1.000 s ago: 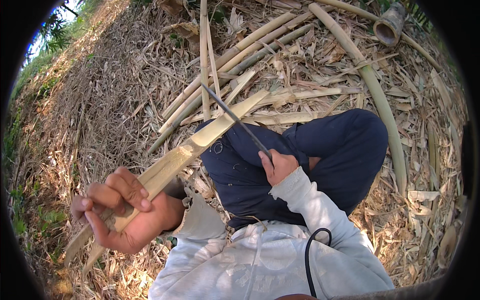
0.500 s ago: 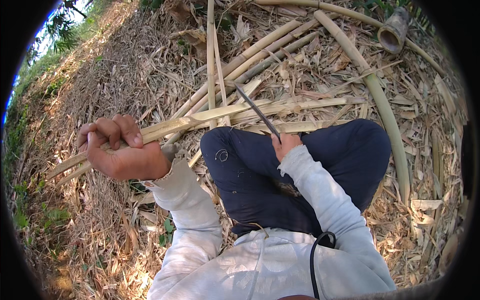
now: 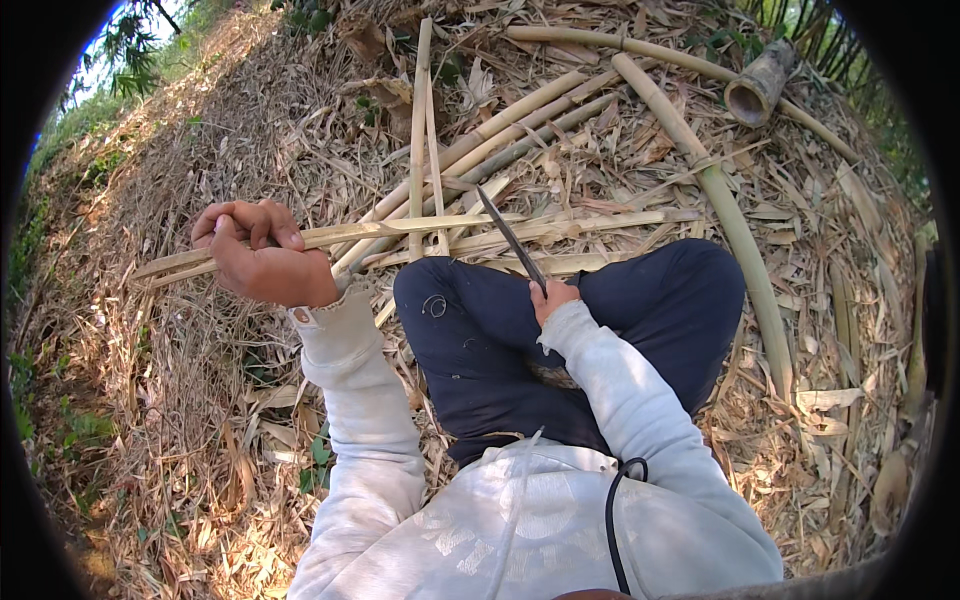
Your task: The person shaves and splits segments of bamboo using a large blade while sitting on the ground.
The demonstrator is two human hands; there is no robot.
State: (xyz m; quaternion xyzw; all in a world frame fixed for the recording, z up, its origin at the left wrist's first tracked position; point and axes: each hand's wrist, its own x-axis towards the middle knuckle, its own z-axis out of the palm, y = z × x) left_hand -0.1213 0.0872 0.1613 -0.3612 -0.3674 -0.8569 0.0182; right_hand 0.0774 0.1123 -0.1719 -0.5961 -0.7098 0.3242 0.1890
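Observation:
My left hand (image 3: 265,255), out to the left with fingers curled, is closed round a pale split bamboo strip (image 3: 365,231). The strip lies nearly level, its left end parted into two thin lengths and its right end reaching past my knee. In front of my lap my right hand (image 3: 553,298) is wrapped round the handle of a long dark-bladed knife (image 3: 512,236). The blade points up and left, its tip close to the strip's right end; whether they touch I cannot tell.
More split bamboo (image 3: 590,226) lies just beyond my crossed legs. Several whole poles (image 3: 480,145) slant behind it, with two upright-looking strips (image 3: 418,130) across them. A long green-tan pole (image 3: 735,215) curves along the right, near a hollow bamboo section (image 3: 755,92). Dry leaves and shavings cover the ground.
My left hand has moved right and farther from me, carrying the bamboo strip, which now appears narrower. The knife stays in my right hand, a little lower. The view has shifted slightly.

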